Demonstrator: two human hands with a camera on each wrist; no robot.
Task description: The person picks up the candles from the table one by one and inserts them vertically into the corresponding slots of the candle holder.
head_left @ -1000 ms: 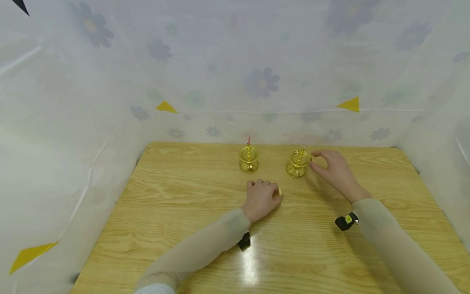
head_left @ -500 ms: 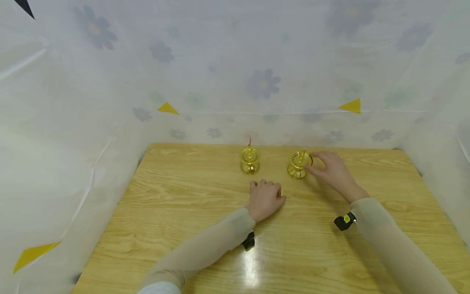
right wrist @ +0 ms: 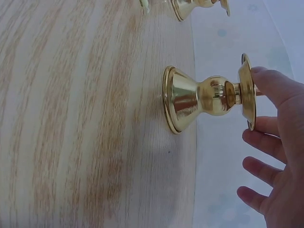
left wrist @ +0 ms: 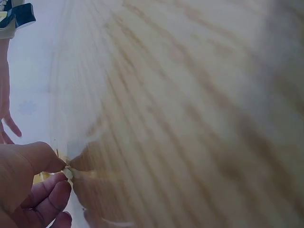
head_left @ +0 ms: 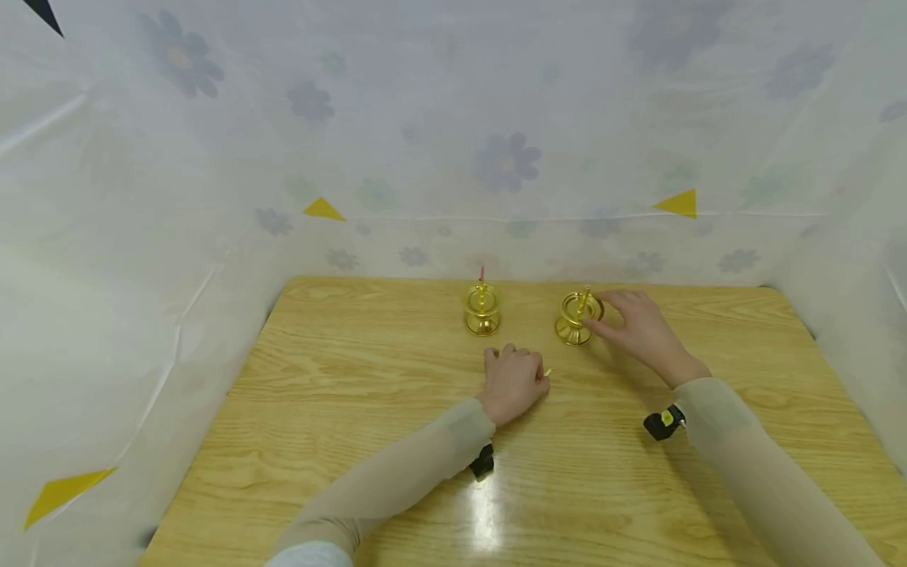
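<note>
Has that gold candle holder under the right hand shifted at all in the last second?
No. The right candle holder keeps its gap from the left candle holder and the table's back edge; the slight shift matches the camera's.

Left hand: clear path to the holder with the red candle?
Probably yes. The left hand rests on bare table just short of that holder, nothing between them, though its fingers already pinch something small.

Two shiny gold candle holders (head_left: 483,310) (head_left: 575,319), the left bearing a red-tipped stick; light oak-grain tabletop (head_left: 354,409); white backdrop (head_left: 453,142) printed with grey-blue flowers, with yellow triangles (head_left: 676,203).
</note>
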